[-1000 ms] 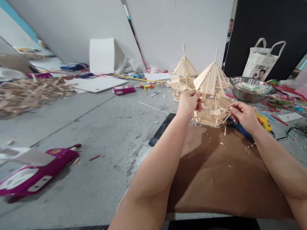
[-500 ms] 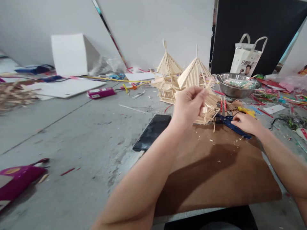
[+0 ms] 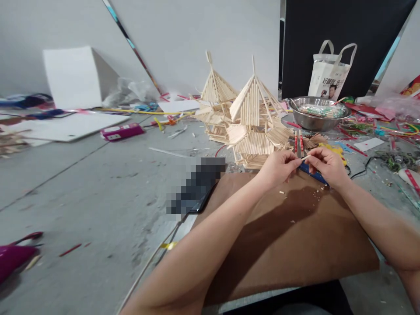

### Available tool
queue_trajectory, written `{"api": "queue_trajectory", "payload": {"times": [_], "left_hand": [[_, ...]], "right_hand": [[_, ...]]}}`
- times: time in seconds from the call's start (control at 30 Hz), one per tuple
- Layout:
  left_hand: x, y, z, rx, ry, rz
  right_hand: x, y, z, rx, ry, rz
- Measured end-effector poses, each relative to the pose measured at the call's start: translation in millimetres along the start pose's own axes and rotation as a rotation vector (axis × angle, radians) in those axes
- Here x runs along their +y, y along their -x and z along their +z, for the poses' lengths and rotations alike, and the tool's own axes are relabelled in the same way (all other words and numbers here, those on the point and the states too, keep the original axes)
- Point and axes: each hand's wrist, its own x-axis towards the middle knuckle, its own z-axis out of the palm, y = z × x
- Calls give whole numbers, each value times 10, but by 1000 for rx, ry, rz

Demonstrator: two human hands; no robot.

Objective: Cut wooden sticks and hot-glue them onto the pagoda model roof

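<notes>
1. Grey surface (image 3: 98, 197), littered; pale wall (image 3: 197, 39) behind.
2. Left hand (image 3: 280, 168): thumb and fingertips pinching one end of a short pale stick (image 3: 306, 158).
3. Right hand (image 3: 328, 167): fingers pinching its other end; stick held above near edge of blue tool (image 3: 314, 175), partly hidden.
4. Peaked stick model (image 3: 252, 142) just left of hands, beyond brown sheet (image 3: 295, 258); second model (image 3: 215, 89) behind it.
5. Metal bowl (image 3: 316, 123) beyond right hand.

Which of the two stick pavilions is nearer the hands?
The front-right pavilion, just beyond the left hand; the other pavilion stands farther back and left.
</notes>
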Motion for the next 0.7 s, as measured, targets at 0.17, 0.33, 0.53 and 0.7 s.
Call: {"api": "queue_trajectory", "payload": {"times": [0.17,0.33,0.53,0.7], "left_hand": [[-147,-10,126,90,154,49],[-259,15,252,234,26,201],[-258,12,191,284,95,244],[-229,-25,99,40,441,55]], "right_hand": [[64,2,75,103,-346,217],[36,69,176,1,-447,375],[150,33,79,-50,36,224],[355,-44,-148,-51,1148,39]]}}
